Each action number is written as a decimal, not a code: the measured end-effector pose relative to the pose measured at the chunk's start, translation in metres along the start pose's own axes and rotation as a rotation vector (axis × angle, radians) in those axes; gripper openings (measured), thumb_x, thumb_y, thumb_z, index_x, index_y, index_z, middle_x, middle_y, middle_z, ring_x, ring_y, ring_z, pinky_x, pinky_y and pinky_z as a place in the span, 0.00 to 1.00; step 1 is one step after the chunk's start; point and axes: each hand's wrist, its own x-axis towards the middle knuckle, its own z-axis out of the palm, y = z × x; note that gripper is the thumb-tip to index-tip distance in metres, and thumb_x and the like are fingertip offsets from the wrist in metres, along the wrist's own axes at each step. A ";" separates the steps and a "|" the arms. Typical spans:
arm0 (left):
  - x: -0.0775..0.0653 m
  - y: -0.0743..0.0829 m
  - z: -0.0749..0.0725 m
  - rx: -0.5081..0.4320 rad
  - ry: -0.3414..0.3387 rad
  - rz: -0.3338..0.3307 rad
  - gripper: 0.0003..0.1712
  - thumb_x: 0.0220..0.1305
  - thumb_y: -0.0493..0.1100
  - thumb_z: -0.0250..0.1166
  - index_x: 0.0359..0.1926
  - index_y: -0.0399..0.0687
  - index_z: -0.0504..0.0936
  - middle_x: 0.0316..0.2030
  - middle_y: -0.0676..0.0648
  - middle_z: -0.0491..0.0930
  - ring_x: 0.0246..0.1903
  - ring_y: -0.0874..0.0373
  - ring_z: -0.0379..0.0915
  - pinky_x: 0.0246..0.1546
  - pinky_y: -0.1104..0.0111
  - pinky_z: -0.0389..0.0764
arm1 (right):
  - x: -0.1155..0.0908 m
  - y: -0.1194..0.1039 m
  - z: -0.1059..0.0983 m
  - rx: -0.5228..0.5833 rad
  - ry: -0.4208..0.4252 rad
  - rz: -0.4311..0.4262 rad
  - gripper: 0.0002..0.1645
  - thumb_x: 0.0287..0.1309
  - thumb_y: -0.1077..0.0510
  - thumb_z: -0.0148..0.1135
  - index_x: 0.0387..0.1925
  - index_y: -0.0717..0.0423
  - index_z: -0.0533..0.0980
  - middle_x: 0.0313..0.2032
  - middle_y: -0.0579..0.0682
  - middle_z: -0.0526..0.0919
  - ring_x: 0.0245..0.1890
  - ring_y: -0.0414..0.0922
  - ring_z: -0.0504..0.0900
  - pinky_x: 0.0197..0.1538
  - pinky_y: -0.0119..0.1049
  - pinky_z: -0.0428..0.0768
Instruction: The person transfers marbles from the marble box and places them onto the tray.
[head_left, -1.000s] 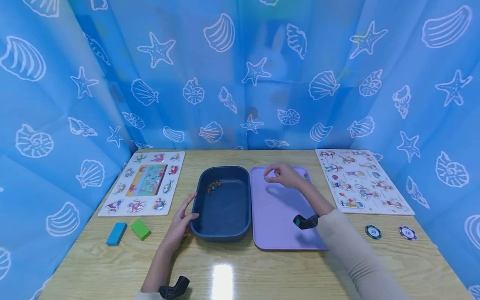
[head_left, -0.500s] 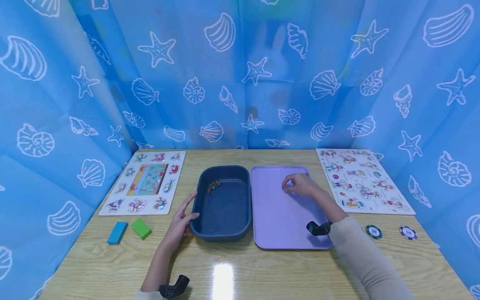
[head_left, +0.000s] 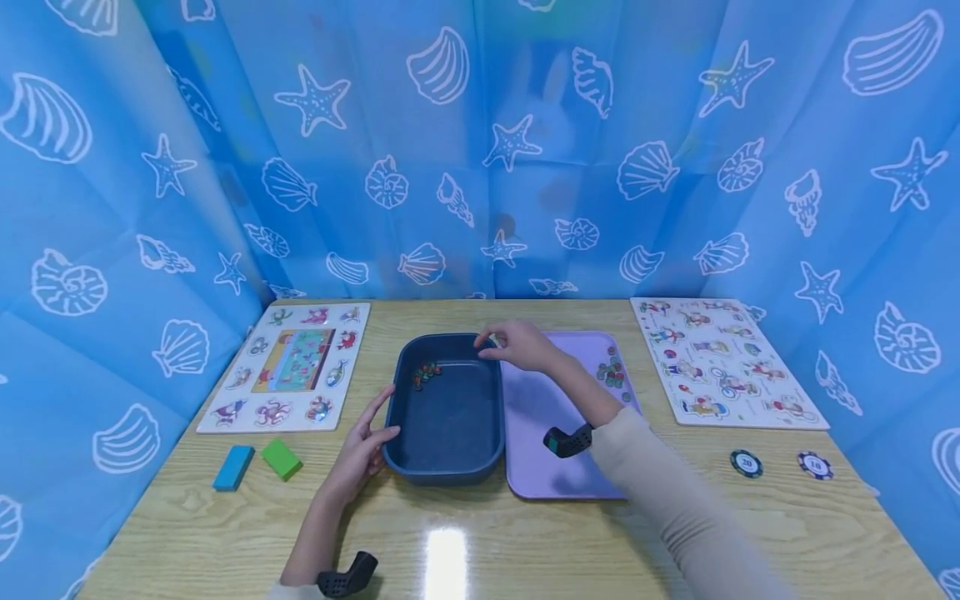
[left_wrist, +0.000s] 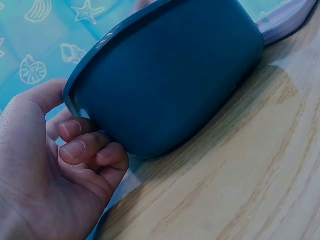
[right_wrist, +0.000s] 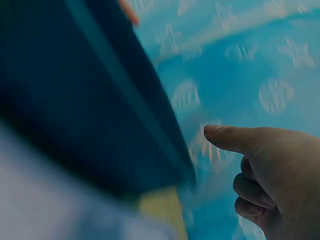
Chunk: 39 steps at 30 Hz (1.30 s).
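My left hand (head_left: 363,442) holds the left side of a dark blue plastic bin (head_left: 446,477), thumb over the rim; in the left wrist view its other fingers (left_wrist: 75,150) curl against the outer wall. Several small red and green round pieces (head_left: 427,372) lie in the bin's back left part. My right hand (head_left: 521,346) is over the bin's back right corner, thumb and forefinger in a pinch on a small round piece mostly hidden by the fingertips. In the right wrist view the thumb (right_wrist: 230,137) is extended. More such pieces (head_left: 613,372) lie on the purple tray (head_left: 547,467).
A sea-animal puzzle board (head_left: 210,423) lies at the left, a figure puzzle board (head_left: 780,421) at the right. Blue (head_left: 233,467) and green (head_left: 281,459) blocks lie left of the bin. Two poker chips (head_left: 746,463) lie right of the tray. A blue shell-print curtain (head_left: 450,208) hangs behind.
My right hand goes from over the tray's left part rightward and down toward the pieces, then back left to the bin's corner. The left hand and bin stay in place.
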 end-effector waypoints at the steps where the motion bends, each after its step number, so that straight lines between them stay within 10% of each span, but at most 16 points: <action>1: 0.000 0.000 0.000 -0.003 0.000 -0.001 0.34 0.65 0.37 0.50 0.68 0.59 0.50 0.08 0.56 0.58 0.08 0.65 0.56 0.13 0.76 0.59 | 0.008 -0.009 0.004 0.000 -0.019 -0.015 0.14 0.54 0.49 0.59 0.40 0.48 0.80 0.13 0.43 0.61 0.15 0.41 0.59 0.22 0.32 0.59; 9: 0.001 -0.004 -0.002 -0.059 -0.052 0.027 0.35 0.64 0.37 0.51 0.69 0.56 0.48 0.09 0.56 0.56 0.09 0.64 0.53 0.13 0.71 0.53 | 0.050 -0.052 0.041 -0.040 -0.164 -0.086 0.10 0.55 0.50 0.59 0.39 0.45 0.80 0.19 0.43 0.69 0.19 0.40 0.64 0.27 0.30 0.63; 24: 0.002 -0.005 -0.004 -0.086 -0.079 0.016 0.36 0.64 0.39 0.53 0.68 0.58 0.47 0.10 0.56 0.58 0.09 0.66 0.56 0.13 0.76 0.59 | 0.065 -0.051 0.089 -0.104 -0.304 0.029 0.08 0.50 0.51 0.64 0.35 0.43 0.80 0.37 0.39 0.80 0.36 0.37 0.76 0.43 0.32 0.73; 39: 0.002 -0.003 -0.001 -0.059 -0.051 -0.005 0.34 0.65 0.38 0.50 0.68 0.59 0.48 0.10 0.56 0.58 0.10 0.65 0.56 0.13 0.75 0.59 | 0.016 -0.031 0.010 0.086 -0.084 -0.054 0.12 0.53 0.47 0.60 0.38 0.47 0.79 0.13 0.44 0.61 0.14 0.41 0.58 0.23 0.32 0.59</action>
